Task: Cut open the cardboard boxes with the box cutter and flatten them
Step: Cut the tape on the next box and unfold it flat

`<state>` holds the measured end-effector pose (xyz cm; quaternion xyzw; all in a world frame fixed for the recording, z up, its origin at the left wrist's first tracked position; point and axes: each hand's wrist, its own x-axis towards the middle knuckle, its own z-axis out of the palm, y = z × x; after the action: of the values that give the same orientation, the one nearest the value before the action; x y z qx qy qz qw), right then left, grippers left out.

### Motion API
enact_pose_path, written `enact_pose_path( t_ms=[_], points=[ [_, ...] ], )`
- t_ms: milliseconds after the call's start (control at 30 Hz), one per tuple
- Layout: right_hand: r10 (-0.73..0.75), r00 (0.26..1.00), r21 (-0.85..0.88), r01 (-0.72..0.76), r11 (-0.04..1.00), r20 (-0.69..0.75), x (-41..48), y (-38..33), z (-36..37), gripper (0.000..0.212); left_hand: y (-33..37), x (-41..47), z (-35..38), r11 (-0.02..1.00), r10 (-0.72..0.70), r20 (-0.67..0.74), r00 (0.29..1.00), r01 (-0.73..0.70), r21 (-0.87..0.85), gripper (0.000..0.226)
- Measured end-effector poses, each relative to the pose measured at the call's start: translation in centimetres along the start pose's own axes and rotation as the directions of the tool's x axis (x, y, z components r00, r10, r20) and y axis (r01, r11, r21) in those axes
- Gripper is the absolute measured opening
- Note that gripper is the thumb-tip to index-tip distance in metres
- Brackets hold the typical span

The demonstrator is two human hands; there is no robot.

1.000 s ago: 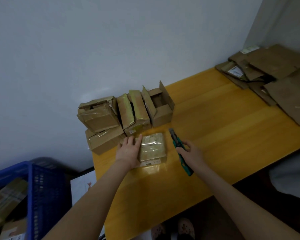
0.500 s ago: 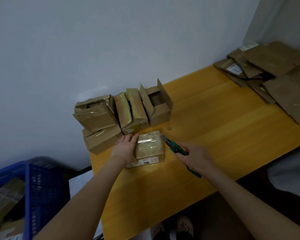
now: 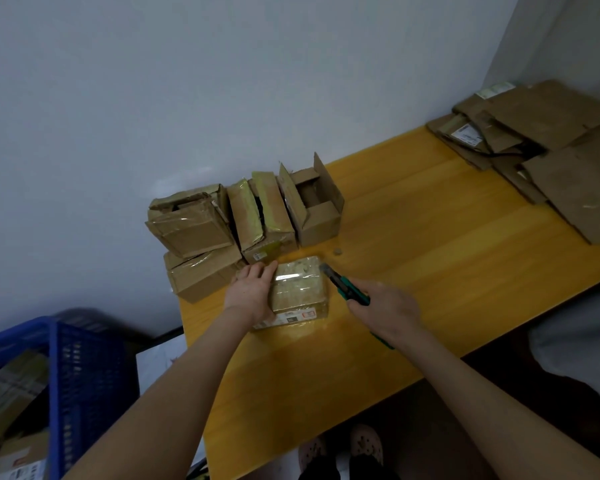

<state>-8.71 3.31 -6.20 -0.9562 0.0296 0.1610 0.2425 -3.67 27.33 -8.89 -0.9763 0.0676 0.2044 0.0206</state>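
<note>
I cannot read the print on the white label (image 3: 293, 315), marked red-orange, on the near face of the taped box (image 3: 298, 289). The shipping label (image 3: 466, 135) on the flattened cardboard (image 3: 551, 150) is also illegible. The taped box lies at the near left of the table (image 3: 430, 271). The left hand (image 3: 252, 292) rests on its left side, fingers straight and together. The right hand (image 3: 385, 306) grips the box cutter (image 3: 343, 285), tip at the box's far right corner. The blue crate (image 3: 70, 375) holds labelled cartons. The open box (image 3: 317, 209) stands with flaps up.
</note>
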Motion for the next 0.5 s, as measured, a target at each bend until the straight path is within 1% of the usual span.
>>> enact_pose_path(
  t_ms=[67,133,233,500],
  points=[
    [0.023,1.000,0.035,-0.022,0.999,-0.017,0.1,-0.1,0.0,0.044,0.0,0.0,0.0,1.000,0.000,0.000,1.000,0.000,0.003,0.116],
    [0.010,1.000,0.016,-0.010,1.000,0.003,0.2,-0.2,-0.2,0.044,0.0,-0.1,0.0,1.000,-0.001,-0.004,1.000,0.001,0.009,0.116],
    [-0.012,0.999,-0.055,0.014,0.998,0.040,0.2,-0.5,-0.5,0.040,0.1,-0.3,0.0,1.000,-0.001,-0.010,1.000,0.001,0.016,0.116],
    [-0.065,0.996,-0.263,0.079,0.962,0.061,0.8,-1.9,-1.2,0.031,0.5,-0.7,0.1,0.999,-0.047,0.000,0.999,0.047,0.006,0.117]
  ],
)
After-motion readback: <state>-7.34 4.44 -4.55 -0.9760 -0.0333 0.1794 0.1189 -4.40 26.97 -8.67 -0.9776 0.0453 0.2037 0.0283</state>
